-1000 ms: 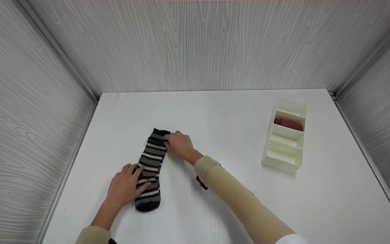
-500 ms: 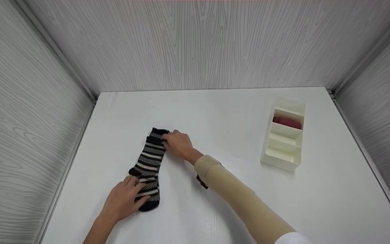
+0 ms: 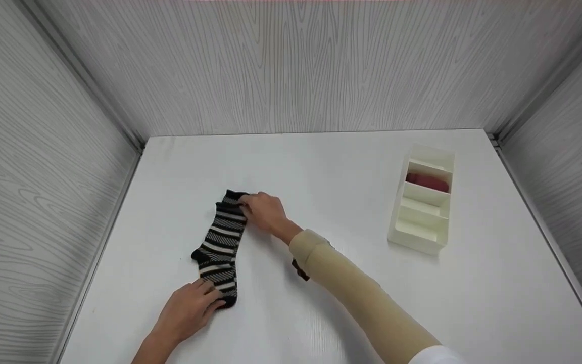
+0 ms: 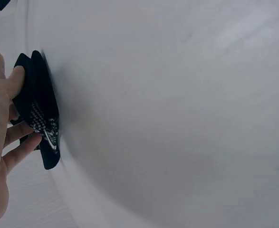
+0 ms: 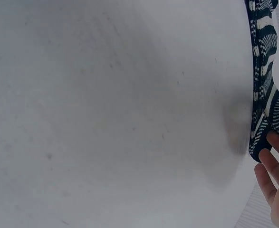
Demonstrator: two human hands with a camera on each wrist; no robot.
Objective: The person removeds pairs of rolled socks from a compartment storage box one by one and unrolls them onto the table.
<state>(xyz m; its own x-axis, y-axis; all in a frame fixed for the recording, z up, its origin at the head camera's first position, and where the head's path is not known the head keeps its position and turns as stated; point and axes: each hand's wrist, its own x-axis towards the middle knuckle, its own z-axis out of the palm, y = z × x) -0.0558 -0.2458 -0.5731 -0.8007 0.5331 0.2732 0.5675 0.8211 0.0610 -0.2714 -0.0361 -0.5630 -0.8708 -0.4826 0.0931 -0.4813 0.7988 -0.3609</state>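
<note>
A black sock with white stripes (image 3: 220, 242) lies flat on the white table (image 3: 321, 167), cuff at the far end and toe towards me. My right hand (image 3: 246, 205) has its fingers curled over the cuff and holds it down; the right wrist view shows the fingers (image 5: 274, 166) at the sock's (image 5: 263, 71) end. My left hand (image 3: 211, 298) rests at the toe with fairly straight fingers. In the left wrist view, the thumb and fingers (image 4: 23, 142) touch the dark toe (image 4: 39, 114).
A cream divided organizer (image 3: 406, 222) stands on the right of the table, with something red (image 3: 427, 182) in one far compartment. Grey wood-grain walls close in the left, back and right sides.
My left hand has slid down the sock from its middle to the toe, and the sock's heel now shows on the left. The right hand has stayed on the cuff.
</note>
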